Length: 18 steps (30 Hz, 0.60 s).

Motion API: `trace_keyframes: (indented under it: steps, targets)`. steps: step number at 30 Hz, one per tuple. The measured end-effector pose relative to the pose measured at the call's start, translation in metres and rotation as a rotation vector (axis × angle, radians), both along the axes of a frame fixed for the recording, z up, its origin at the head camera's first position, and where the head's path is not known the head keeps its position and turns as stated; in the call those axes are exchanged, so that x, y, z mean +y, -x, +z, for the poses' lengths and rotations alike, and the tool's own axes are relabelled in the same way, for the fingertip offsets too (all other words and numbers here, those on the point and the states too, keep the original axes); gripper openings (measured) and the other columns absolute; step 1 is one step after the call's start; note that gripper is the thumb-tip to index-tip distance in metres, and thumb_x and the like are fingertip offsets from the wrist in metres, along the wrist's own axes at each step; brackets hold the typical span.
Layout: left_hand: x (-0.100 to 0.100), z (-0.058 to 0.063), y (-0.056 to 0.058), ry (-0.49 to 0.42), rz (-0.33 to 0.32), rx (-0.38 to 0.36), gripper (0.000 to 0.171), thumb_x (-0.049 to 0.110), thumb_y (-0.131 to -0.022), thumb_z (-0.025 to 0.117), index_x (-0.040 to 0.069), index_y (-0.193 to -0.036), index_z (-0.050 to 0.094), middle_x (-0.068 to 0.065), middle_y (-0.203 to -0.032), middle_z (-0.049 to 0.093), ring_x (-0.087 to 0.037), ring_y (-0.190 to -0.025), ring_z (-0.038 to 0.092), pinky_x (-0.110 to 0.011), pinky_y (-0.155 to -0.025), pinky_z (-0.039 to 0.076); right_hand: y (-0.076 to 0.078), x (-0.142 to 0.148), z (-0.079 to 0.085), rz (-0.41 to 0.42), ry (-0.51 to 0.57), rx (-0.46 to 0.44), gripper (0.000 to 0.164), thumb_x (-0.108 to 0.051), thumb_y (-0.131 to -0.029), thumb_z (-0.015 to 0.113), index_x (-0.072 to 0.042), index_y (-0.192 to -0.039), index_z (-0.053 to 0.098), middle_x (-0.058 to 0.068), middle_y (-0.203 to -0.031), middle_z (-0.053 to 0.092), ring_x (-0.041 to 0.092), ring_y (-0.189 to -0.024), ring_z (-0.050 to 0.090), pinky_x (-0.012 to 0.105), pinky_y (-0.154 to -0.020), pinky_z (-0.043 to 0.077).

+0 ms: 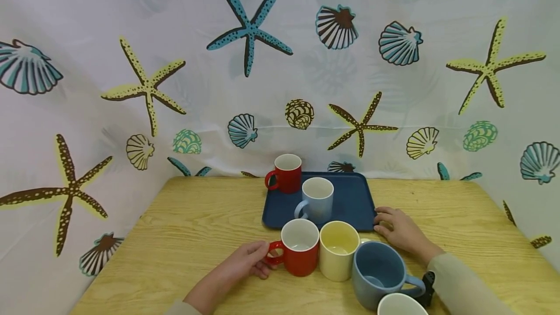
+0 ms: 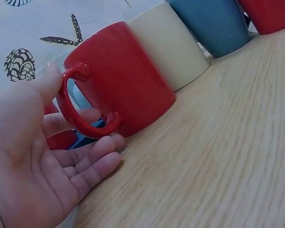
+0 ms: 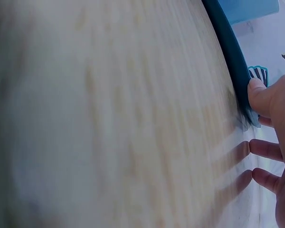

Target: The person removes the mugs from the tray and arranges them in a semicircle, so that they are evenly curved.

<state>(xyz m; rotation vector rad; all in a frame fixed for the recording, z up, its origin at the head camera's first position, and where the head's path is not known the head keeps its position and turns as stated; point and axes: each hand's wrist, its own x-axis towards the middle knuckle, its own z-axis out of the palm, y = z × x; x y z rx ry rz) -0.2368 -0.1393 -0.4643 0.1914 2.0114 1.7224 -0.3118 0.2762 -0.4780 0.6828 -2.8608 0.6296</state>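
Note:
My left hand [image 1: 245,259] holds the handle of a red mug [image 1: 301,259] with a white inside, standing on the table. In the left wrist view, the thumb lies at the top of the handle and the index finger reaches through its loop. At the other side, my right hand [image 1: 400,227] touches the right edge of a dark blue tray [image 1: 350,203] near its front corner. The right thumb [image 3: 257,92] rests against the tray's rim, the other fingers loosely spread beside it. On the tray stand a second red mug [image 1: 288,179] and a light blue mug [image 1: 318,203].
Right of the front red mug stand a pale yellow mug [image 1: 338,259] and a wide blue mug [image 1: 376,276], in a row. Another mug [image 1: 400,305] is cut off at the bottom edge. A shell-patterned cloth [image 1: 280,86] hangs behind the wooden table [image 1: 197,218].

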Motion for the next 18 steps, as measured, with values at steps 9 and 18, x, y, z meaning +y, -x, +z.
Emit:
trace_keyframes:
  steps: [9, 18]
  targets:
    - [0.000, -0.001, 0.002, -0.001, 0.099, 0.005, 0.054, 0.047, -0.096, 0.043, -0.004, -0.113, 0.053, -0.010, -0.082, 0.065, -0.017, -0.061, 0.060, -0.031, -0.058, 0.054, -0.002, -0.001, -0.001, 0.002, 0.006, 0.002, 0.011, -0.017, -0.088, 0.063, -0.013, -0.098, 0.067, 0.017, -0.127, 0.052, 0.041, -0.115, 0.047, 0.057, -0.094, 0.037]
    - [0.003, 0.007, 0.014, 0.123, 0.140, 0.071, 0.042, 0.040, -0.094, 0.051, 0.000, -0.104, 0.062, -0.008, -0.074, 0.064, -0.016, -0.059, 0.057, -0.025, -0.050, 0.046, -0.001, -0.002, 0.000, -0.004, -0.007, -0.006, 0.012, -0.018, -0.088, 0.063, -0.013, -0.099, 0.067, 0.016, -0.128, 0.052, 0.040, -0.115, 0.047, 0.057, -0.094, 0.037]
